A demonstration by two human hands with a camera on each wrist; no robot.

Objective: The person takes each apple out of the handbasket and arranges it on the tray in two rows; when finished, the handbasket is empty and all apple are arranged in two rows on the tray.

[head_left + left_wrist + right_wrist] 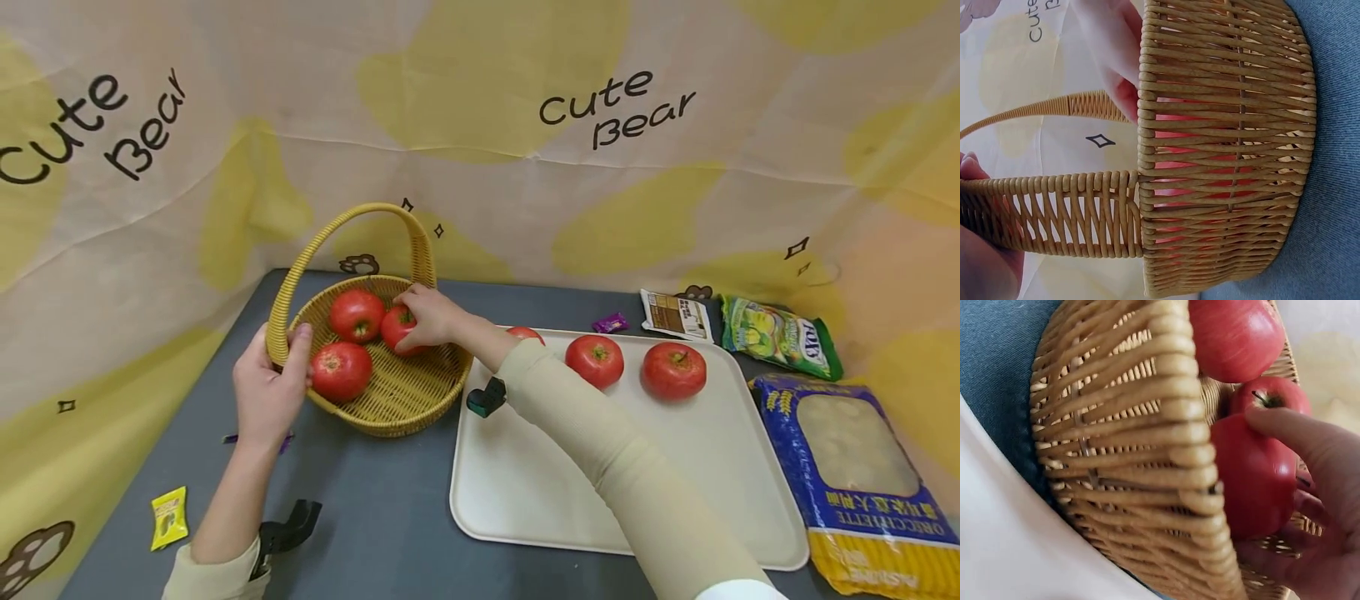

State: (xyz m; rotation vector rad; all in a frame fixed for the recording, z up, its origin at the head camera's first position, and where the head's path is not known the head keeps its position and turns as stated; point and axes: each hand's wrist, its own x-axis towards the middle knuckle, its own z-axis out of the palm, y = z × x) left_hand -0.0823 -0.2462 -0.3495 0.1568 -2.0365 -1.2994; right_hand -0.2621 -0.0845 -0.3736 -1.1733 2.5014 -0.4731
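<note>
A yellow wicker basket [405,408] with a tall arched handle stands on the left part of the table. My left hand [272,385] grips the handle near its lower left end, thumb across the front. Inside the basket, my right hand [435,318] holds a red apple [1254,478], thumb on one side and fingers curled round the other. Two more apples lie beside it, one at the back [356,316] and one at the front left [341,372]. In the left wrist view the basket's woven wall [1229,125] hides most of the fruit.
Right of the basket lies a white tray [540,500] with three apples [673,371] along its back. Beyond it are a purple candy [611,323], a brown-and-white packet [677,316], a green bag [780,336] and a pasta bag [855,475]. A yellow packet [169,517] lies front left.
</note>
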